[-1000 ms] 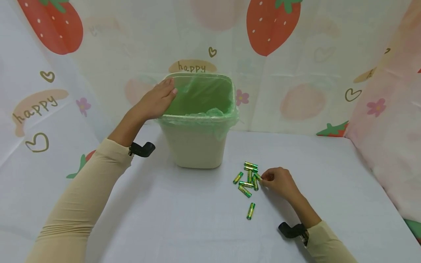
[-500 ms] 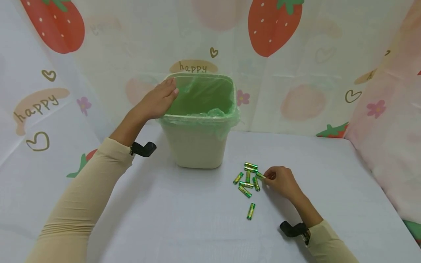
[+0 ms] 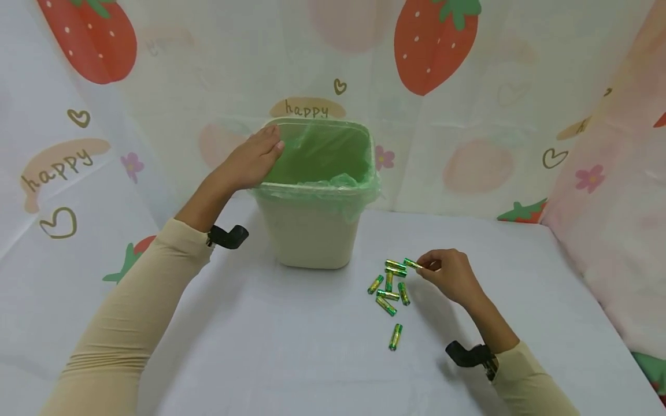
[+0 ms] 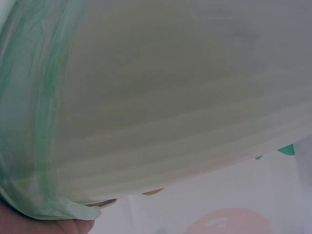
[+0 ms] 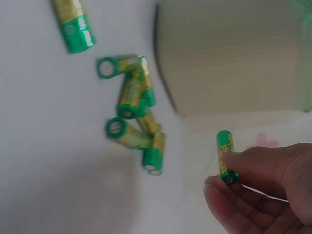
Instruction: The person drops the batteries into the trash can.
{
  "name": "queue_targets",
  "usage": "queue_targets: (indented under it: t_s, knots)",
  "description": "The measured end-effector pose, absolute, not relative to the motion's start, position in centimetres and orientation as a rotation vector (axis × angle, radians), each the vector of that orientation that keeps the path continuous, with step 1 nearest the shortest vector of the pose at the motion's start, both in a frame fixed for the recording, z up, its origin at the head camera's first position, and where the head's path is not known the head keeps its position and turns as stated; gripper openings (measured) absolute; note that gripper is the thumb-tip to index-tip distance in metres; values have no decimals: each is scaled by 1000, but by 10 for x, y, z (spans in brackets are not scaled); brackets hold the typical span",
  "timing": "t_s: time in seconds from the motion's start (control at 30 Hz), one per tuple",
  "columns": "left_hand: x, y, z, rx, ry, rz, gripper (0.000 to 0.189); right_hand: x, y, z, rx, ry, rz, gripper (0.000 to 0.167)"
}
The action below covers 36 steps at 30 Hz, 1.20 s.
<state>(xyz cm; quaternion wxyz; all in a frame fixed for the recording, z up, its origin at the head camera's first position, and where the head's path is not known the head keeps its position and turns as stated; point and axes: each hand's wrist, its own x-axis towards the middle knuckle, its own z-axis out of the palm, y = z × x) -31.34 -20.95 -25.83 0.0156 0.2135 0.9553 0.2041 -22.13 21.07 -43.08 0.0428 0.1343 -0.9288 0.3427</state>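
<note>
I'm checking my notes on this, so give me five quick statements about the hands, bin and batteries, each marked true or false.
The right hand pinches a battery. True.
Both hands hold batteries. False: the left hand rests on the bin.
A green bag lines the bin. True.
The bin is tipped over. False: it stands upright.
One loose battery lies apart from the other loose batteries. True.
</note>
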Motion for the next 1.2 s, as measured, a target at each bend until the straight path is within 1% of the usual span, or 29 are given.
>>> queue_targets:
  t_s: [0.53,0.87,1.2]
  knots:
    - [-313,-209,-257,674,2976,628,61,-214,193,-356,601,-2696,976,9]
    - [-313,-209,-258,667,2974,628,61,-209,183,-321,661,-2678,1005,10]
    - [-311,-208,-258,660,2978,633,61,-206,176,-295,725,-2620,1020,11]
